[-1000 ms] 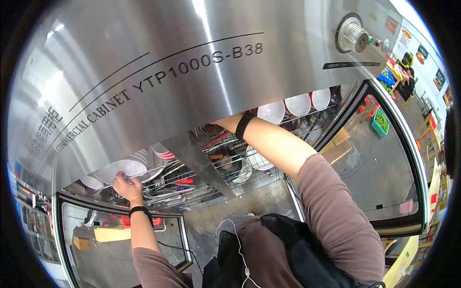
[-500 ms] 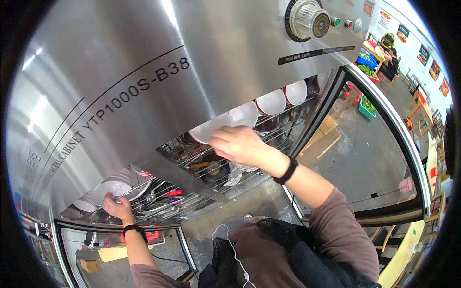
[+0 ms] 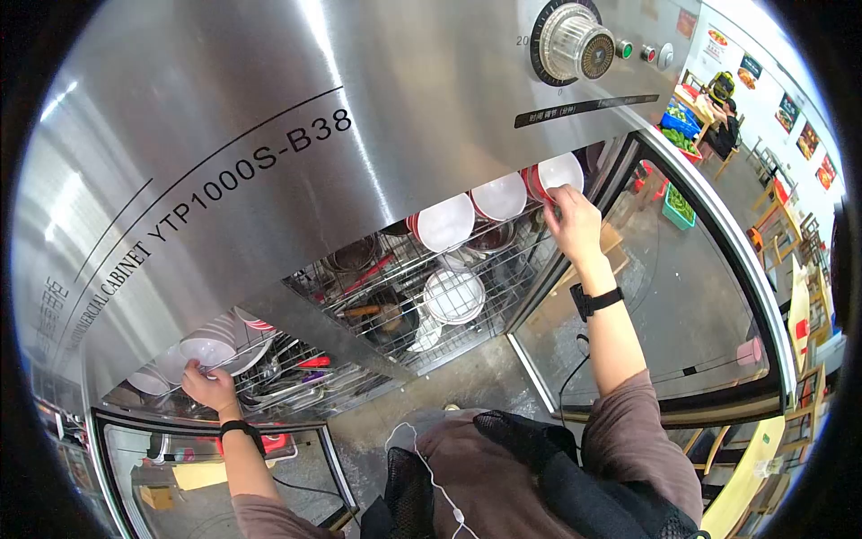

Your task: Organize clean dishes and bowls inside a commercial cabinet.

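My right hand (image 3: 573, 218) is raised to the right end of the upper wire shelf, thumb and fingers closed on the rim of a white bowl (image 3: 558, 171) with a red outside. More bowls stand on their sides to its left, a middle bowl (image 3: 498, 197) and a larger-looking bowl (image 3: 446, 224). At the left compartment, my left hand (image 3: 209, 388) has its fingers pinched at the lower rim of a white bowl (image 3: 208, 345), close against the shelf wire. The steel cabinet front hides the bowls' upper parts.
The steel cabinet (image 3: 224, 135) carries a round dial (image 3: 575, 43). Both glass doors are swung out, the right door (image 3: 682, 296) and the left door (image 3: 224, 476). Lower down are stacked white plates (image 3: 453, 296) and a wooden-handled pan (image 3: 395, 316). A person (image 3: 721, 126) sits far off.
My right hand has moved right along the shelf, from the leftmost bowl to the right-end one. That leftmost bowl no longer shows there. My left hand stays at its bowl.
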A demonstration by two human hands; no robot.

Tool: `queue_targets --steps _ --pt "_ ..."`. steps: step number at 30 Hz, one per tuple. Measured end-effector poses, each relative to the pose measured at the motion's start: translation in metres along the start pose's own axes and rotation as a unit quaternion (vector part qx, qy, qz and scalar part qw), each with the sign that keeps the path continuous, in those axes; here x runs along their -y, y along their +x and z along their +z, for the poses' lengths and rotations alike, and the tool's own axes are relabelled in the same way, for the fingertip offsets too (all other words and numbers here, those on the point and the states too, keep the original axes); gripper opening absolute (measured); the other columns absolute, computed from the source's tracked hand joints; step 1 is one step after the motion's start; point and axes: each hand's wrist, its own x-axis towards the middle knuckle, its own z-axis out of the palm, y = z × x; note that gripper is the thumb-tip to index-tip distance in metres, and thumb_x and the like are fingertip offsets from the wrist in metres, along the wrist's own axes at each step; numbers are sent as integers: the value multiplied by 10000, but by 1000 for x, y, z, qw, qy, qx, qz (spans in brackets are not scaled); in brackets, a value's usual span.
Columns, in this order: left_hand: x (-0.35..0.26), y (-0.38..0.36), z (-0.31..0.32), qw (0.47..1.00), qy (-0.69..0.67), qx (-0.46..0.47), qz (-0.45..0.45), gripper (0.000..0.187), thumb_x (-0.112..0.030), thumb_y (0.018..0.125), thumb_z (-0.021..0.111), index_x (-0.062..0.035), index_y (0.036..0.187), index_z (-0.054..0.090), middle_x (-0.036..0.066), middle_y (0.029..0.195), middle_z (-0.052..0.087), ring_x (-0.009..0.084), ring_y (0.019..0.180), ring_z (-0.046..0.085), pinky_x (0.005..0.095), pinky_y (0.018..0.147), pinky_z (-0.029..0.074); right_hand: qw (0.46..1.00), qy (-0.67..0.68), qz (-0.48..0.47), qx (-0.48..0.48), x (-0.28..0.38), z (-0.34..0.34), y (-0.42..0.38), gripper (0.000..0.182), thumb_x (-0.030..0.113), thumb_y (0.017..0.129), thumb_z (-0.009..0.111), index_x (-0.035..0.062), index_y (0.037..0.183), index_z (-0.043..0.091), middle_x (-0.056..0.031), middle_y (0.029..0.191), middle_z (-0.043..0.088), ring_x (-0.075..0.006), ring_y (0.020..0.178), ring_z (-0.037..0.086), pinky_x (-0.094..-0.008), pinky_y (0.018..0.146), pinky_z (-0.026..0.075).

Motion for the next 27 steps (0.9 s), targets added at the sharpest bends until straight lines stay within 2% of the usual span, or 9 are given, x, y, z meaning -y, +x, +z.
queue_targets --steps 9,12,15,18,21,22,25,27 --pt "1 -1 1 1000 7 9 -8 373 -82 697 574 -20 1064 597 185 970 620 416 903 559 500 833 419 998 54 -1 29 -21 19 16 113 103 836 732 59 935 698 -108 908 683 -338 853 656 -449 742 546" --pt "-1 0 0 1000 7 10 -17 349 -85 712 578 -26 1055 594 184 958 615 416 903 560 501 831 417 986 114 74 92 -27 30 20 144 168 877 718 44 950 716 -137 953 710 -360 908 669 -472 779 544" --pt "-4 0 -2 999 9 18 -30 324 -92 726 582 -31 1045 593 181 940 609 416 897 559 501 828 415 962 104 116 226 -32 33 28 271 286 927 672 27 986 728 -187 1026 723 -374 996 677 -487 826 541" --pt "-5 2 -1 1000 9 9 -22 316 -99 732 581 -34 1041 593 179 926 603 415 890 557 499 825 416 947 48 118 295 -31 29 33 393 378 973 574 22 1007 735 -222 1097 714 -389 1061 668 -501 886 529" --pt "-7 3 -2 1000 7 3 -20 323 -107 725 577 -35 1040 595 181 925 602 414 885 554 497 825 416 953 48 77 288 -44 42 37 444 406 996 505 28 1047 733 -235 1129 705 -406 1090 657 -495 937 523" --pt "-8 3 -3 1000 5 3 -20 327 -109 722 576 -35 1040 595 182 926 602 414 884 553 497 825 417 945 35 73 316 -52 53 39 455 403 1005 469 38 1092 727 -237 1209 680 -401 1165 627 -490 997 499" --pt "-7 2 -1 999 15 6 -29 342 -115 708 574 -35 1040 596 186 936 605 414 890 551 497 827 418 943 58 -7 328 -72 66 43 434 396 985 492 62 1134 724 -229 1297 645 -392 1236 590 -466 1030 487" --pt "-4 1 2 1000 10 -3 -20 355 -116 698 576 -32 1042 597 189 941 607 416 894 551 497 827 418 942 62 46 325 -80 79 41 357 335 910 567 61 1071 730 -209 1252 658 -402 1208 592 -468 1010 488"
